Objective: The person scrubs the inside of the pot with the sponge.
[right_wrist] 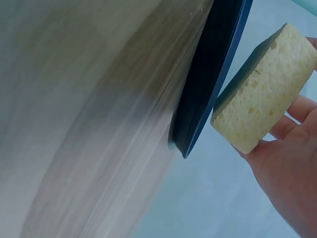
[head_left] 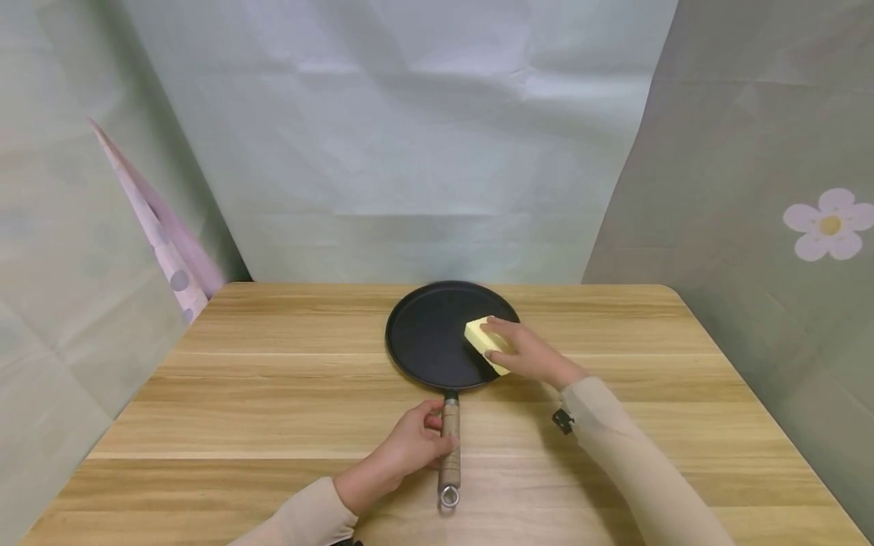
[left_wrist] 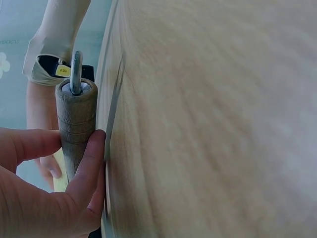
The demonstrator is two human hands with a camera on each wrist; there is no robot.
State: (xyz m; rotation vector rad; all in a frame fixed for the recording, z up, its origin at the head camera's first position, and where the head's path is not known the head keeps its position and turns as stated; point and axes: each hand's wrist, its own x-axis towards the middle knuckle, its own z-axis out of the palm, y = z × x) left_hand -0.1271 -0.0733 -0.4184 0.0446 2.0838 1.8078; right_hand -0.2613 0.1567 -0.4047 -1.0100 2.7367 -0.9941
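Observation:
A round black frying pan [head_left: 430, 334] with a low rim lies on the wooden table, its handle toward me. My left hand [head_left: 418, 440] grips the wooden handle [head_left: 451, 455] between thumb and fingers; in the left wrist view the handle [left_wrist: 77, 114] ends in a metal ring [left_wrist: 76, 72]. Over the pan's right side, my right hand [head_left: 522, 353] holds a yellow sponge [head_left: 480, 337] by its edges. The right wrist view has the porous sponge [right_wrist: 267, 89] tilted at the rim of the pan [right_wrist: 210, 74], with the right hand [right_wrist: 292, 148] behind it.
The wood-grain table [head_left: 239, 394] extends to both sides of the pan. Pale cloth [head_left: 423, 152] hangs behind its far edge, and more cloth with a printed flower [head_left: 829, 225] hangs at the right. A dark strap piece [head_left: 563, 421] sits at the right sleeve cuff.

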